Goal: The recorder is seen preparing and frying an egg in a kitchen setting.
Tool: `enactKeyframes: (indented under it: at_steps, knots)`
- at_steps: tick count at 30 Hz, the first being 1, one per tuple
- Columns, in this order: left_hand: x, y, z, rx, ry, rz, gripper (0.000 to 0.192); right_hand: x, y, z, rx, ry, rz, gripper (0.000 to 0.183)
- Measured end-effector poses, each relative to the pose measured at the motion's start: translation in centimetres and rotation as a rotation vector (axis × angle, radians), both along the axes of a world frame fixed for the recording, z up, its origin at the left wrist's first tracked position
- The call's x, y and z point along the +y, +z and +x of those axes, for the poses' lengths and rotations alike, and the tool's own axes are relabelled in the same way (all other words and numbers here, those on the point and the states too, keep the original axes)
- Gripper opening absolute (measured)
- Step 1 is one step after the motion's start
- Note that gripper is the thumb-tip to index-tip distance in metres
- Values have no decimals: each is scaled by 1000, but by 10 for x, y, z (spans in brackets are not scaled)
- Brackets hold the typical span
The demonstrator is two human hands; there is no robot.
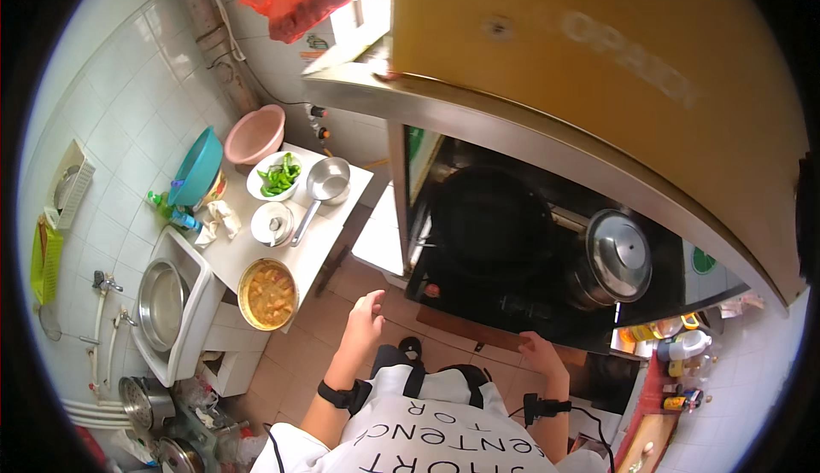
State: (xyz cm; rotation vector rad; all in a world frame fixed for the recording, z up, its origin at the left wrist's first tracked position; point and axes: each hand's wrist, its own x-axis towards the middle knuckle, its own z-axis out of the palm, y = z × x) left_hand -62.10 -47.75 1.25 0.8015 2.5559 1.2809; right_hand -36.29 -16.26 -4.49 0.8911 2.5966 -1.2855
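Observation:
My left hand (367, 318) hangs in the air between the counter and the stove, fingers loosely curled, holding nothing. My right hand (541, 352) is before the stove's front edge, empty too, with its fingers bent. A dark wok (492, 220) sits on the left of the black gas stove (467, 306). To its right stands a steel pot with a shiny lid (618, 255). On the white counter (320, 236), left of my left hand, are a bowl of stew (268, 294), a lidded white container (272, 223), a steel saucepan (328, 180) and green peppers (280, 175) in a white bowl.
A range hood (551, 121) overhangs the stove. Teal (196, 167) and pink basins (255, 135) stand at the counter's back. A sink (198, 319) holding a steel basin (161, 303) is at the left. Bottles (685, 346) stand right of the stove. A red bag (307, 5) hangs above.

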Motion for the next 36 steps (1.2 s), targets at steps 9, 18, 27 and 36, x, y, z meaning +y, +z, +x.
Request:
enactKeyframes:
  at_steps: [9,18,27,36]
  knots:
    - [-40,-6,-45,-591,223,25,28,-31,25,-47,-126,14,1,32]
    - [-24,-31,-37,-201,-113,-107,29,-39,21,-43,-111,-27,52,32]
    - [-18,-20,-5,-295,-170,-313,29,-37,6,30,-97,-87,145,31]
    - [41,-30,93,-260,-499,-287,40,-44,15,191,-107,-338,139,31]
